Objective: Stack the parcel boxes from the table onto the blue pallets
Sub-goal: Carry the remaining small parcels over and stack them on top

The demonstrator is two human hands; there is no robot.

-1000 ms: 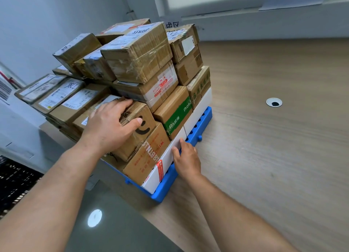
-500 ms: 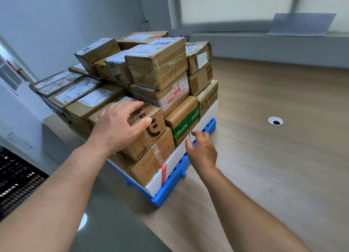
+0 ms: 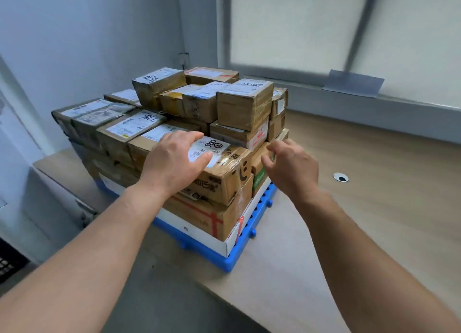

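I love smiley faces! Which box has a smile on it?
The brown box under the left hand, at the stack's near corner. A black smile is printed on its side; no other box shows one.

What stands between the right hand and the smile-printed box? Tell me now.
Nothing visible does. The right hand hovers beside the right end of the smile-printed box, with only open air between them. The left hand rests on the box's top.

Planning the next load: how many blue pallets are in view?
1: the blue pallet lies under the stacked parcel boxes at the near corner of the table. Another may be hidden beneath the boxes on the left.
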